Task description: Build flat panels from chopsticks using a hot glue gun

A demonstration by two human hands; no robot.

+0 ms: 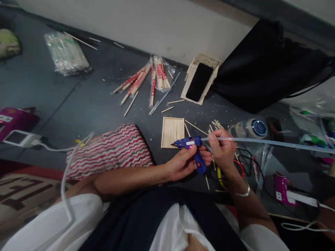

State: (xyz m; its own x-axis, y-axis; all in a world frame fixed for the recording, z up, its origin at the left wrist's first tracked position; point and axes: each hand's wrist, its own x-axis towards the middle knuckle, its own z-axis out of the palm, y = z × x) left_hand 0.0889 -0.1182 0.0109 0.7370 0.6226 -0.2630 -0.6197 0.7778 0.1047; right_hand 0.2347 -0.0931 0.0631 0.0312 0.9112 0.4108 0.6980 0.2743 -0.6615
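My left hand [183,162] is wrapped round a blue glue gun [193,143], its dark nozzle pointing left. Between the fingers of my right hand [222,148] is a long translucent glue stick [261,141], its near end at the back of the gun and its other end reaching out of view to the right. Just beyond the nozzle lies a small square panel of wooden sticks [173,130], partly covered by the gun. Cut stick pieces [216,124] are scattered behind my right hand.
Wrapped chopsticks [136,83], another glue stick [167,91] and a phone [199,82] lie farther back. A striped cushion [110,150] sits at left. A clear bottle [248,128], scissors with a yellow handle [221,179] and cables are at right.
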